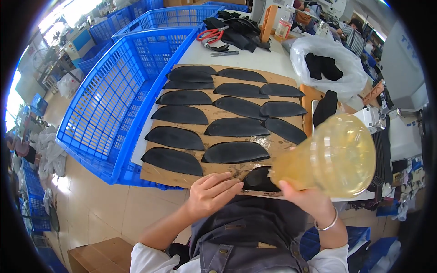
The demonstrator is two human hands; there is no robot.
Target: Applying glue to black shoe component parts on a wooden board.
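"Where do we find the translucent yellow plastic bottle (343,154)?"

"In the right grip (309,198), closed around its narrow part, above the near right corner of the brown cardboard sheet (166,178). We see it tilted, narrow end towards the nearest black half-moon piece (260,179)."

"And the left grip (214,191)?"

"At the sheet's near edge, fingers bent together just beside that piece; we cannot tell whether it grasps anything."

"What surrounds the sheet?"

"We have a blue lattice plastic crate (86,157) at its left and, on the white bench (264,61), red-handled scissors (211,35) beyond it. A whitish see-through plastic bag (355,77) holding black pieces sits past its far right corner. The yellow bottle blocks our view of its near right corner."

"Labels?"

"Beyond the sheet, we spot a clear bottle (283,27) with a red-and-white label."
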